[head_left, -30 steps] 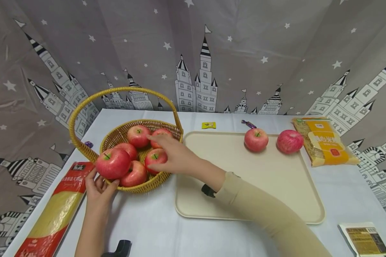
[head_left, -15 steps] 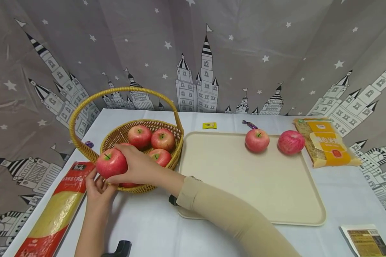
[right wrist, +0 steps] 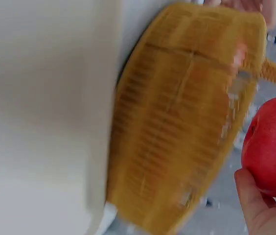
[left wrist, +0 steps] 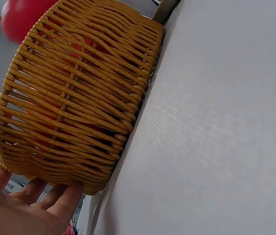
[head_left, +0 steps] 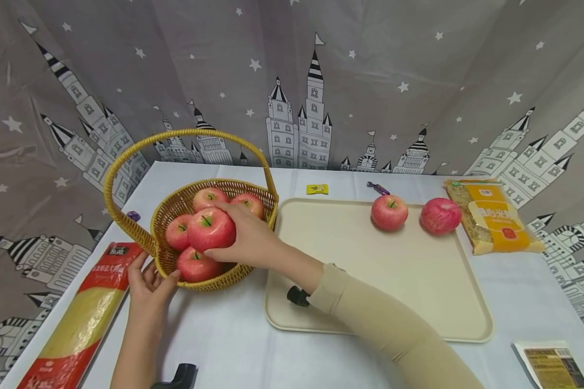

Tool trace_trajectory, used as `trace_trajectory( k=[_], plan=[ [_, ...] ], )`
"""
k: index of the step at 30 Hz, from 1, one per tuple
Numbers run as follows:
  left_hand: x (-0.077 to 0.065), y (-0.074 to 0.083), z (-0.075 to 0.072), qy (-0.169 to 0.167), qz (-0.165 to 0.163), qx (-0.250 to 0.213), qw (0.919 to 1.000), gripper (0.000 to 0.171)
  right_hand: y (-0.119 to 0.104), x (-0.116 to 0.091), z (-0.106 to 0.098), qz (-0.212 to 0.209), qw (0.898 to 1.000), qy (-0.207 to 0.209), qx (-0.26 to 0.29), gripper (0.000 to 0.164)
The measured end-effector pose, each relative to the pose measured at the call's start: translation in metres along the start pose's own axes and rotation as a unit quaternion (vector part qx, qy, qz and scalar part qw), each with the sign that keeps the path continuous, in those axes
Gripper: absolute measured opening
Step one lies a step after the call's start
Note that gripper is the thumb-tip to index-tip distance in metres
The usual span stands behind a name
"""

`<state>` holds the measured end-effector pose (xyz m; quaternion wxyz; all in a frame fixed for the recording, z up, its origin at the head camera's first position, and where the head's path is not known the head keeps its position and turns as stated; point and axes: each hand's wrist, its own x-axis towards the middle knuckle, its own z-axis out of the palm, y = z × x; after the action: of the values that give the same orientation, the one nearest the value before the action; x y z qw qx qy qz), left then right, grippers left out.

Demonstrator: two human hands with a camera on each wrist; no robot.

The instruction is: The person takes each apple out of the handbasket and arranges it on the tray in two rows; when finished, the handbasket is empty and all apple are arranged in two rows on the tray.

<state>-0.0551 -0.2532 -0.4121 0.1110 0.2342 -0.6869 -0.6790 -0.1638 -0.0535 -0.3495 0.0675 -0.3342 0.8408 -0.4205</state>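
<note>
In the head view, a yellow wicker basket (head_left: 219, 283) with a tall arched handle stands at the left, holding several red apples. My right hand (head_left: 253, 237) grips a red apple (head_left: 211, 229) over the middle of the basket, above the other apples. The right wrist view shows this apple (right wrist: 272, 147) between thumb and fingers, off the basket's rim. My left hand (head_left: 148, 286) holds the basket at its front left rim. In the left wrist view, its fingers (left wrist: 64, 208) lie against the woven side, with the thumb up at the rim.
A beige tray (head_left: 370, 281) lies right of the basket, with two apples (head_left: 389, 212) near its back edge. A yellow grain bag (head_left: 496, 216) lies beyond it. Noodle pack (head_left: 80, 319) left, small candies (head_left: 317, 189) behind, flat packet (head_left: 552, 364) at front right.
My right hand moved left from the basket's right side, took the apple perched at the front left, and carried it right over the basket's middle. My left hand stayed at the rim.
</note>
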Motion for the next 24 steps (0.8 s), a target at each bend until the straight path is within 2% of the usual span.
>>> trace_trajectory(
  k=[4, 7, 12, 15, 18, 24],
  plan=[
    [0.0, 0.001, 0.001, -0.006, -0.007, 0.003, 1.0, 0.077, 0.025, -0.024, -0.04, 0.012, 0.998, 0.042, 0.038, 0.081],
    [-0.001, 0.001, 0.0, -0.007, -0.014, 0.01, 0.9998, 0.077, 0.048, -0.041, -0.075, 0.039, 0.994, 0.084, 0.051, 0.082],
    [-0.002, 0.003, -0.004, 0.003, -0.021, 0.018, 0.9996, 0.077, 0.096, -0.057, -0.116, 0.097, 0.987, 0.129, 0.003, 0.087],
    [-0.002, 0.002, -0.005, 0.002, -0.021, 0.018, 0.9996, 0.077, 0.128, -0.064, -0.127, 0.153, 0.98, 0.118, -0.041, 0.088],
    [-0.002, 0.002, -0.004, 0.0, -0.021, 0.015, 0.9997, 0.077, 0.151, -0.066, -0.13, 0.19, 0.977, 0.089, -0.045, 0.087],
    [-0.003, 0.004, -0.001, 0.001, -0.02, 0.016, 0.9997, 0.077, 0.172, -0.065, -0.128, 0.208, 0.976, 0.062, -0.032, 0.089]
  ],
)
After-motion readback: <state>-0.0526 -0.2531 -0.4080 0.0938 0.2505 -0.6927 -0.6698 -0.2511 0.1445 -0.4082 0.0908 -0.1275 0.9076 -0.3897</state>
